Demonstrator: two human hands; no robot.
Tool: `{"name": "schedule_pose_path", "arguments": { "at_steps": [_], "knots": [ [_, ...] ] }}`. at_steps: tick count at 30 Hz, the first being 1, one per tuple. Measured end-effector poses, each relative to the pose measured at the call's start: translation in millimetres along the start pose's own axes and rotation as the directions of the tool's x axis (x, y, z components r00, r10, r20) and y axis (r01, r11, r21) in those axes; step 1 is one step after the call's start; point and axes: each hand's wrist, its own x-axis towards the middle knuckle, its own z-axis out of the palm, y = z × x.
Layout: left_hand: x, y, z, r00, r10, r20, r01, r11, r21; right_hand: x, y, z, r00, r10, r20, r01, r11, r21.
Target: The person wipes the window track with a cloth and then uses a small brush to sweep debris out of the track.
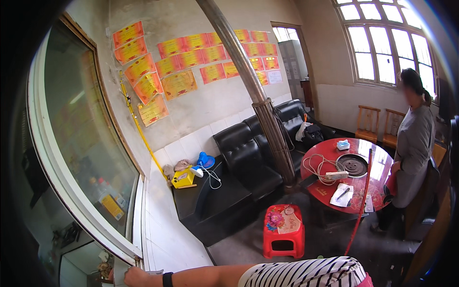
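My left hand [137, 277] is at the bottom left, at the lower corner of the white window frame [122, 251]; its fingers look curled, but what they hold, if anything, is not clear. A dark band is round the wrist, and the arm wears a striped short sleeve [304, 271]. My right hand is out of view. Before me stands a red plastic stool [284, 240] with a flowered top. A thin red stick [363, 201] rises from behind the sleeve and crosses the view of a round red table [319, 195], which bears a coiled white cable with a power strip [336, 175] and a pen [343, 194] on white paper.
A person in grey [416, 140] stands beside the table at the right. A black leather sofa [247, 161] runs along the wall behind a metal post [276, 143]. A yellow box [183, 177] and a blue lamp [205, 160] lie at the sofa's left end. Wooden chairs [368, 123] stand behind the table.
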Motion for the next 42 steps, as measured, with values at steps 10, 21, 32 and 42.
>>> {"name": "schedule_pose_path", "arguments": {
  "at_steps": [10,21,32,42],
  "knots": [
    [0.7,14.5,-2.6,0.999,-0.048,-0.017,0.050,0.995,0.085,-7.7,0.0,-6.3,1.000,0.017,0.019,-0.018,0.999,0.049],
    [3.9,27.9,0.2,0.999,-0.024,-0.030,0.026,0.998,0.063,-24.2,7.3,-13.6,0.994,-0.041,-0.097,0.043,0.999,0.019],
    [8.7,51.5,-3.9,0.973,-0.228,-0.037,0.231,0.949,0.217,-44.4,4.2,-42.0,0.976,-0.046,-0.211,0.063,0.996,0.071],
    [7.8,62.6,-3.0,0.969,-0.245,-0.012,0.241,0.943,0.228,-38.6,5.3,-25.3,0.970,0.025,-0.242,-0.005,0.997,0.083]
  ]
}}
